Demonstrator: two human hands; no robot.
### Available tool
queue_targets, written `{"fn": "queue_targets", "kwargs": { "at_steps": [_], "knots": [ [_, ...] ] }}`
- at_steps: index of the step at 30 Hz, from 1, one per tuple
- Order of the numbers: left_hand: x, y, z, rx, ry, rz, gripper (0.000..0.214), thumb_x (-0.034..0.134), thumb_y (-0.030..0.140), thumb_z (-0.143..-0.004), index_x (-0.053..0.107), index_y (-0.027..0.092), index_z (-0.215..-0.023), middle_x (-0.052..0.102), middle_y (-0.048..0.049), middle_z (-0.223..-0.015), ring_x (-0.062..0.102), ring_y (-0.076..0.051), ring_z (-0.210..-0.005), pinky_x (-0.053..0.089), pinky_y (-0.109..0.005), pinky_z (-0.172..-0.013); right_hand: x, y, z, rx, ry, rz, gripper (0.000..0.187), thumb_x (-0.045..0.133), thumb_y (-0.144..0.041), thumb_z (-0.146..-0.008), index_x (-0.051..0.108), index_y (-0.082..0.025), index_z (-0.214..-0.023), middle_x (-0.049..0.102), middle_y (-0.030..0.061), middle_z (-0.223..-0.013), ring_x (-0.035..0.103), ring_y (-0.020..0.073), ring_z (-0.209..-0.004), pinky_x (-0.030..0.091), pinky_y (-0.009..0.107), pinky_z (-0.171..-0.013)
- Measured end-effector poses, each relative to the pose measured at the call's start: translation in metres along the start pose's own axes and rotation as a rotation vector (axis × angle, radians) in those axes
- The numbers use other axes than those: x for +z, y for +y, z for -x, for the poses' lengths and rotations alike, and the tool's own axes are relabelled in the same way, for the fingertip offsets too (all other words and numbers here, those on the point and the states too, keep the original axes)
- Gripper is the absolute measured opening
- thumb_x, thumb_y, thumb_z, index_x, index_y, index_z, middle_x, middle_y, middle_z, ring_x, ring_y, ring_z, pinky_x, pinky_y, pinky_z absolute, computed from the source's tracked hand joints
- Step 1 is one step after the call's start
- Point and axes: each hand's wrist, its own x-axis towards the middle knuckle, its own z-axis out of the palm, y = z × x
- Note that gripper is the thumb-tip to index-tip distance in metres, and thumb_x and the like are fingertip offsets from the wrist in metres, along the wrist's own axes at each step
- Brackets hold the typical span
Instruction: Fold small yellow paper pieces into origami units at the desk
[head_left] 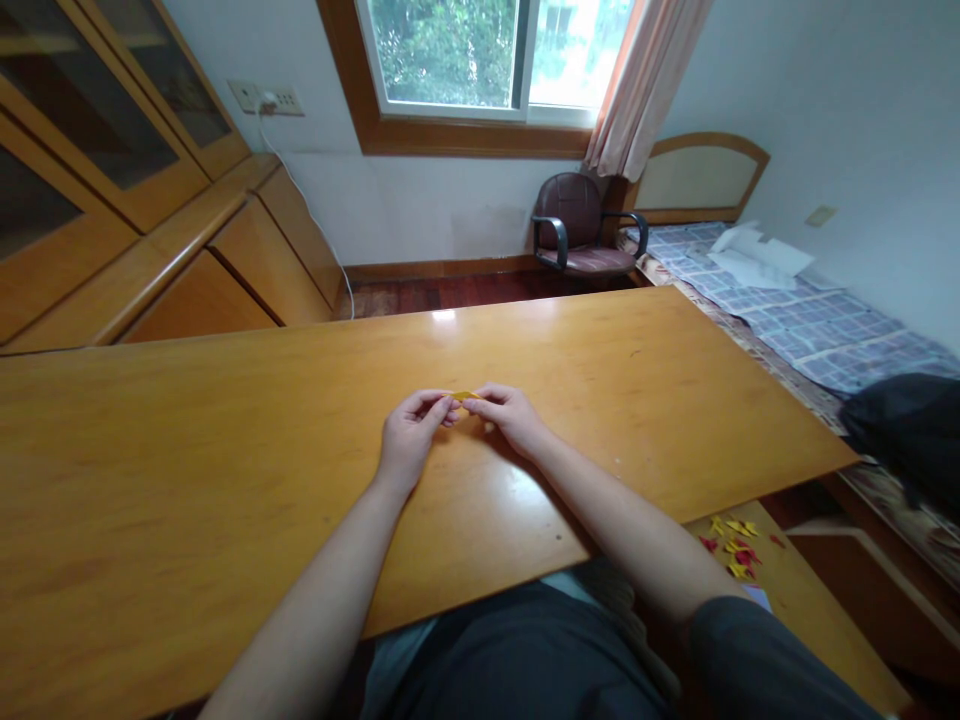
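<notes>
A small piece of folded yellow paper (464, 395) is pinched between my two hands, just above the wooden table (225, 450). My left hand (414, 425) grips its left end between thumb and forefinger. On the other side, my right hand (510, 412) has its thumb and fingers closed on the right end. The fingertips cover much of the paper, so its exact folded shape is hard to make out.
Several small red and yellow folded paper pieces (739, 550) lie on a lower wooden surface (817, 600) at my right. Past the table stand an armchair (581, 225) and a bed (810, 310) with a dark bag (907, 430). Wooden cabinets (172, 220) line the left wall.
</notes>
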Motion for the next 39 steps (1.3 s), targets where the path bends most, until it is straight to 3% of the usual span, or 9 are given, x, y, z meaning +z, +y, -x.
{"fn": "queue_targets", "kwargs": {
  "at_steps": [4,9,17,24,34,39],
  "knots": [
    [-0.0009,-0.0002,0.0011,0.014,-0.004,-0.018,0.027,0.075,0.040,-0.080,0.071,0.016,-0.092,0.076,-0.0052,-0.083,0.069,-0.016,-0.071,0.055,-0.027,-0.070,-0.0004,0.0018,-0.0006,-0.017,-0.004,0.013,0.030,0.081,-0.046,-0.068,0.071,-0.017,-0.073,0.060,-0.0028,-0.066,0.048,0.0107,-0.060,0.035,0.025,-0.059],
    [-0.0030,0.0025,0.0022,0.050,0.008,-0.147,0.025,0.073,0.040,-0.081,0.073,0.017,-0.091,0.076,-0.0053,-0.084,0.070,-0.016,-0.072,0.055,-0.028,-0.071,-0.0026,0.0032,-0.0017,-0.184,0.034,0.095,0.026,0.079,-0.040,-0.073,0.075,-0.021,-0.090,0.068,0.0011,-0.087,0.057,0.0138,-0.076,0.043,0.027,-0.073],
    [-0.0047,0.0013,0.0012,0.115,-0.056,-0.259,0.022,0.072,0.039,-0.083,0.075,0.018,-0.090,0.075,-0.0044,-0.085,0.070,-0.016,-0.072,0.055,-0.026,-0.071,-0.0042,-0.0038,0.0002,-0.376,0.054,0.273,0.015,0.074,-0.035,-0.081,0.076,-0.021,-0.080,0.069,0.0045,-0.083,0.061,0.0179,-0.080,0.045,0.030,-0.074],
    [-0.0022,0.0007,0.0008,0.021,-0.046,-0.129,0.028,0.076,0.042,-0.078,0.073,0.016,-0.088,0.074,-0.0043,-0.080,0.068,-0.016,-0.069,0.055,-0.026,-0.068,-0.0023,-0.0031,0.0014,-0.303,0.065,0.219,0.021,0.075,-0.042,-0.079,0.075,-0.020,-0.077,0.070,0.0041,-0.081,0.061,0.0182,-0.079,0.046,0.031,-0.077],
    [-0.0018,-0.0007,-0.0011,-0.027,-0.058,-0.036,0.029,0.078,0.042,-0.075,0.070,0.017,-0.086,0.071,-0.0019,-0.074,0.065,-0.015,-0.067,0.053,-0.026,-0.066,-0.0005,-0.0014,0.0002,-0.104,0.020,-0.010,0.022,0.081,-0.040,-0.068,0.074,-0.020,-0.075,0.070,0.0003,-0.078,0.060,0.0160,-0.078,0.046,0.031,-0.082],
    [-0.0010,-0.0008,-0.0014,-0.041,-0.072,-0.011,0.027,0.078,0.040,-0.075,0.070,0.017,-0.086,0.070,-0.0008,-0.072,0.064,-0.014,-0.066,0.052,-0.025,-0.065,-0.0004,0.0013,-0.0013,-0.075,0.007,-0.052,0.021,0.082,-0.039,-0.068,0.074,-0.021,-0.076,0.071,0.0000,-0.079,0.061,0.0152,-0.077,0.047,0.031,-0.082]
  ]
}}
